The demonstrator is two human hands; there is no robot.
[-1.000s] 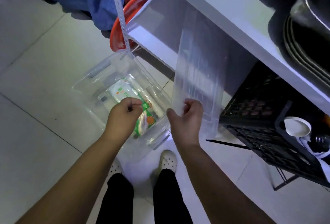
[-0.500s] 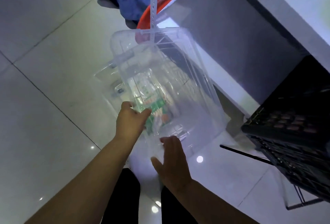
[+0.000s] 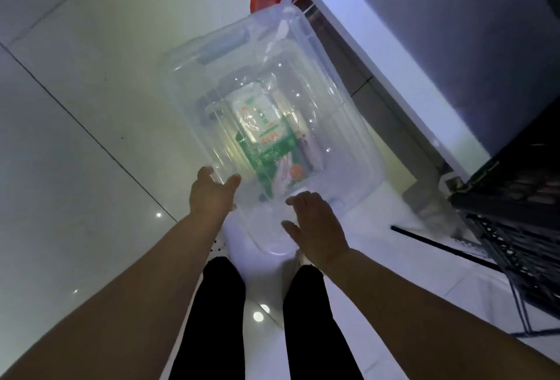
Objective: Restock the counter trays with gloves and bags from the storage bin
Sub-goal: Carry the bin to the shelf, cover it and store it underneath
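Clear plastic bin (image 3: 194,82) sat on a pale tiled floor (image 3: 75,107), seen from above, with a clear lid (image 3: 339,125) lying over it. Through the lid showed a green and white packet (image 3: 266,140) inside the bin. Left hand (image 3: 212,194) gripped the lid's near edge, thumb and fingers pinched on it. Right hand (image 3: 315,225) lay flat with fingers spread against the lid's near corner. Black trousered legs (image 3: 221,319) stood below. White shelf (image 3: 388,76) and black crate (image 3: 521,213) stood just right of the bin
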